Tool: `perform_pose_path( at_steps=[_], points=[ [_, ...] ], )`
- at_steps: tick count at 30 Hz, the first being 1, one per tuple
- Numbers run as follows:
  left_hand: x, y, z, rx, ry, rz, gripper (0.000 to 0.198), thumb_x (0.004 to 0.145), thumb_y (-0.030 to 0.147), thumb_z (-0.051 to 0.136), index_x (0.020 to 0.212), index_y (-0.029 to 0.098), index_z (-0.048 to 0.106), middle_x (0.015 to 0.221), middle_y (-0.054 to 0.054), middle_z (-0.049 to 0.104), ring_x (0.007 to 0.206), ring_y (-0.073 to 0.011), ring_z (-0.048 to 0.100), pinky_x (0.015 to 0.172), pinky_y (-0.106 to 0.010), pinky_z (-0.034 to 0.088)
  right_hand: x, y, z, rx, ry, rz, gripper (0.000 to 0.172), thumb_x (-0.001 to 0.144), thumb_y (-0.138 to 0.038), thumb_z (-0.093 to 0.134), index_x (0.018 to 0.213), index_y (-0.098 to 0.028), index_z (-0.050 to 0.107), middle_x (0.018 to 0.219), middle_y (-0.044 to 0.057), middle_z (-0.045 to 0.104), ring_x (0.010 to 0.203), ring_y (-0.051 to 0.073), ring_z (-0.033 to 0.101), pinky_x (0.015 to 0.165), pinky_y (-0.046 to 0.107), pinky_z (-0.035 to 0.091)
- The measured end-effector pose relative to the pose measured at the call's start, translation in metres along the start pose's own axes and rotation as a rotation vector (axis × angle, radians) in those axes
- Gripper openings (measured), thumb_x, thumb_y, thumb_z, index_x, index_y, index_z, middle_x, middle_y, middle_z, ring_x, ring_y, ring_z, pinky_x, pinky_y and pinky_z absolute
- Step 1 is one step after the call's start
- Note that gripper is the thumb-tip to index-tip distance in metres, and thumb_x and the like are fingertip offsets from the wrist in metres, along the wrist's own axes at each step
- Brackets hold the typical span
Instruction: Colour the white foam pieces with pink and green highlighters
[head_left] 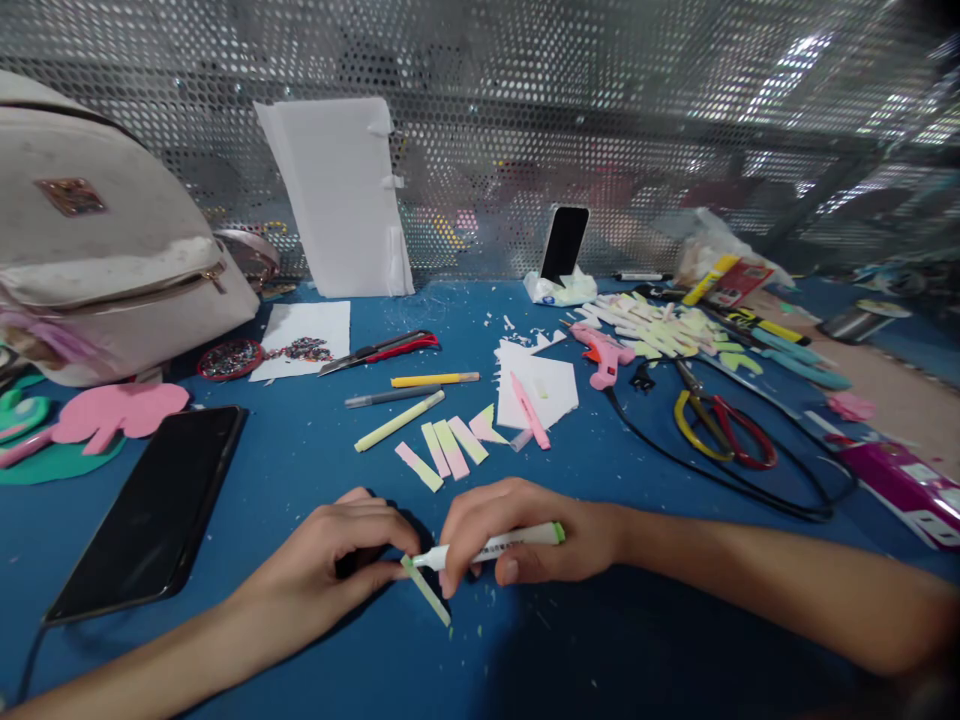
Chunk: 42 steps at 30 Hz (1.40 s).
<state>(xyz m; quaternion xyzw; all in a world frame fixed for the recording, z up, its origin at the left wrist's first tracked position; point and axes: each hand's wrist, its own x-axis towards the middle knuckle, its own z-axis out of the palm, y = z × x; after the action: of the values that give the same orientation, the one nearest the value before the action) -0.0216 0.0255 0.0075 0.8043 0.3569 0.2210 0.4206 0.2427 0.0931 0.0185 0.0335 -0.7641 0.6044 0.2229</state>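
Observation:
My right hand (517, 535) is closed around a white marker with a green end (495, 545). The marker's tip meets the upper end of a narrow pale green strip (429, 594) close to the table's front. Thumb and index finger of my left hand (341, 555) pinch that strip's upper end. Just beyond my hands lie several pink and pale green strips (454, 447) in a loose row. A light yellow-green marker (400, 421), a yellow marker (435, 380) and a grey marker (394, 396) rest behind them. A pink marker (530, 410) lies across a torn white sheet (555, 385).
At the left are a large black phone (150, 510), a pink cutout (120, 412) and a white backpack (112, 240). A red cutter knife (382, 350) lies mid-table. To the right are a pink glue gun (602, 352) with its cord, scissors (721, 425) and a strip pile (660, 322).

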Motion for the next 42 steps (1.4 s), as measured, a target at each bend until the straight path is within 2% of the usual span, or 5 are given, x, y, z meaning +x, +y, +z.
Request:
perform_pose_path(
  at_steps=[9,13,16,29,42],
  points=[
    [0.0008,0.0003,-0.0001,0.0,0.016,-0.001,0.015,0.108,0.031,0.057,0.104,0.03,0.071,0.101,0.005,0.074,0.091,-0.0155,0.064,0.083,-0.026,0.04,0.0002,-0.0001,-0.0001,-0.032,-0.011,0.005,0.034,0.105,-0.037,0.054,0.109,-0.009,0.072,0.102,0.019,0.074,0.1,0.023,0.068,0.091,0.032,0.053],
    [0.0009,0.0004,-0.0003,-0.002,0.01,-0.002,0.014,0.107,0.03,0.058,0.102,0.03,0.071,0.1,0.005,0.075,0.092,-0.0151,0.065,0.085,-0.026,0.04,-0.0005,0.0015,-0.0002,-0.052,-0.052,0.002,0.037,0.107,-0.037,0.048,0.101,-0.011,0.073,0.09,0.015,0.074,0.086,0.019,0.069,0.088,0.03,0.052],
    [0.0013,0.0011,-0.0005,0.004,0.007,-0.009,0.014,0.107,0.03,0.058,0.104,0.029,0.071,0.102,0.004,0.075,0.092,-0.0158,0.065,0.083,-0.026,0.041,-0.0008,0.0021,-0.0003,-0.06,-0.032,-0.015,0.036,0.106,-0.038,0.05,0.107,-0.009,0.072,0.099,0.018,0.074,0.097,0.022,0.069,0.091,0.031,0.052],
    [0.0022,0.0011,0.0003,0.009,0.013,-0.009,0.023,0.108,0.039,0.055,0.1,0.026,0.073,0.099,0.0,0.075,0.09,-0.0178,0.066,0.083,-0.028,0.043,-0.0007,0.0026,0.0007,-0.092,-0.063,0.004,0.044,0.108,-0.043,0.045,0.096,-0.011,0.072,0.087,0.013,0.072,0.085,0.018,0.066,0.087,0.03,0.051],
    [0.0021,0.0009,0.0007,0.011,0.019,-0.007,0.02,0.108,0.035,0.056,0.102,0.026,0.072,0.1,0.0,0.075,0.09,-0.0179,0.066,0.082,-0.028,0.042,-0.0032,0.0022,0.0003,-0.066,-0.031,0.017,0.038,0.106,-0.044,0.049,0.104,-0.013,0.07,0.097,0.014,0.072,0.092,0.02,0.066,0.088,0.03,0.053]
  ],
)
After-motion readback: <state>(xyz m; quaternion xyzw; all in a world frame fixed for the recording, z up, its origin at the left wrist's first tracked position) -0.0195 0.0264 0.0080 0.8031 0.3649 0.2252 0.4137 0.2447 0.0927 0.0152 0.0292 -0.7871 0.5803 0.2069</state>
